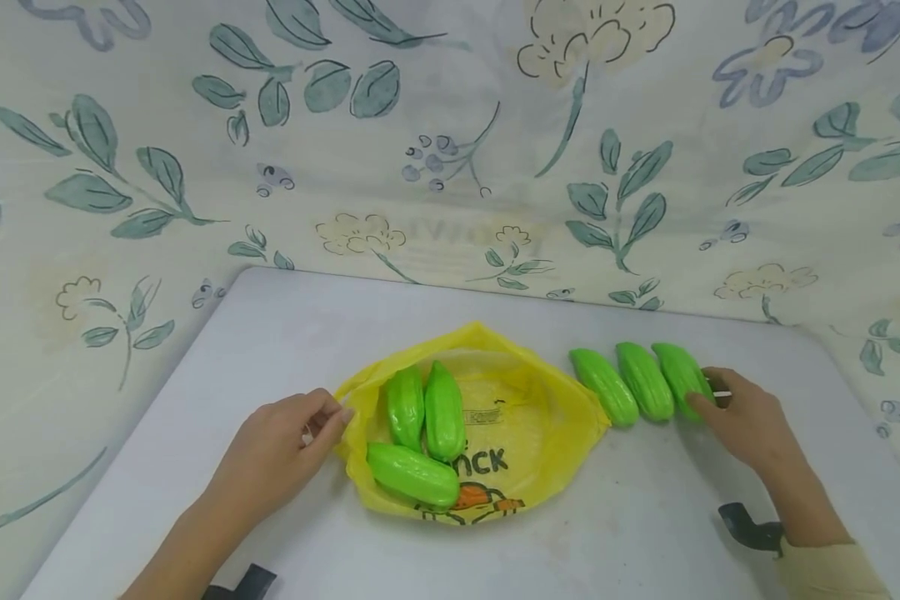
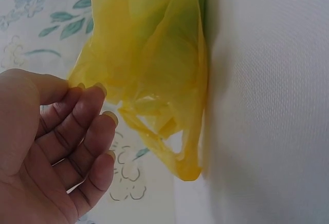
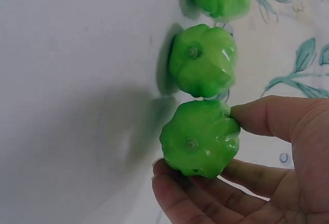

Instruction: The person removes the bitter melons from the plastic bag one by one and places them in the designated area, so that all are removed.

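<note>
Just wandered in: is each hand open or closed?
Left hand: closed, pinching the yellow plastic bag.
Right hand: closed, holding the rightmost oblong glossy green vegetable.

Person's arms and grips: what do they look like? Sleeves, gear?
Bare, ungloved left grip and right grip; no rings show. The right forearm meets a pale beige sleeve; the left forearm is bare as far as it shows. A black bent piece sits by the right wrist, a black angular piece by the left. No cables visible.
</note>
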The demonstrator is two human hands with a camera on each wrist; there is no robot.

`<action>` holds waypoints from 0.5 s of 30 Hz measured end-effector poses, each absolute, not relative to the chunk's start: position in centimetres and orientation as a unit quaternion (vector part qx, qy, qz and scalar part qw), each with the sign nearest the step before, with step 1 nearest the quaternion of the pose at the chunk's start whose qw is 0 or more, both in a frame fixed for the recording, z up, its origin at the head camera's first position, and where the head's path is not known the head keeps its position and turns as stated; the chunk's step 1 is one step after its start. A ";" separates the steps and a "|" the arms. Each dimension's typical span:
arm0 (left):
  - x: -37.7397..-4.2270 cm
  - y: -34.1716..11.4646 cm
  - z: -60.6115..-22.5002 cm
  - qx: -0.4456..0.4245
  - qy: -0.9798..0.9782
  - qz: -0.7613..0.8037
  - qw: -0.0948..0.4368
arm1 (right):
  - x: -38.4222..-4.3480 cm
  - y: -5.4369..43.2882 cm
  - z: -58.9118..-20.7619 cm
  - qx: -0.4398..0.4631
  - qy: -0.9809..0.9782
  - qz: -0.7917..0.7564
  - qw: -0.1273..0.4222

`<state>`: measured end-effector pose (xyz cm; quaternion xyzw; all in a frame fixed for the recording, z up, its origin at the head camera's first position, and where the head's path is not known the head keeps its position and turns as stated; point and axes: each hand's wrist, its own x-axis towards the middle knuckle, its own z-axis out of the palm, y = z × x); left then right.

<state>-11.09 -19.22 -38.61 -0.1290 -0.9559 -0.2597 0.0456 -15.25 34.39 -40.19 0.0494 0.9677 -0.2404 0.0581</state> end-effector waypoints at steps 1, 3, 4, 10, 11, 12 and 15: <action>-11.1 -19.2 -38.6 -0.129 -0.956 -0.260 0.046 | -15.3 34.4 -40.2 0.051 0.967 -0.240 0.061; -11.0 -19.2 -38.6 -0.130 -0.956 -0.260 0.045 | -15.3 34.3 -40.3 0.054 0.967 -0.240 0.065; -11.0 -19.2 -38.6 -0.130 -0.956 -0.260 0.044 | -15.3 34.3 -40.4 0.055 0.967 -0.241 0.066; -11.0 -19.1 -38.6 -0.132 -0.956 -0.258 0.048 | -15.4 34.3 -40.6 0.060 0.965 -0.245 0.068; -11.0 -19.0 -38.6 -0.133 -0.956 -0.258 0.049 | -15.5 34.3 -40.7 0.060 0.965 -0.246 0.068; -11.0 -19.0 -38.6 -0.133 -0.956 -0.257 0.050 | -15.5 34.2 -40.7 0.059 0.965 -0.247 0.068; -11.1 -19.0 -38.6 -0.137 -0.955 -0.257 0.051 | -15.5 34.2 -40.7 0.057 0.965 -0.247 0.070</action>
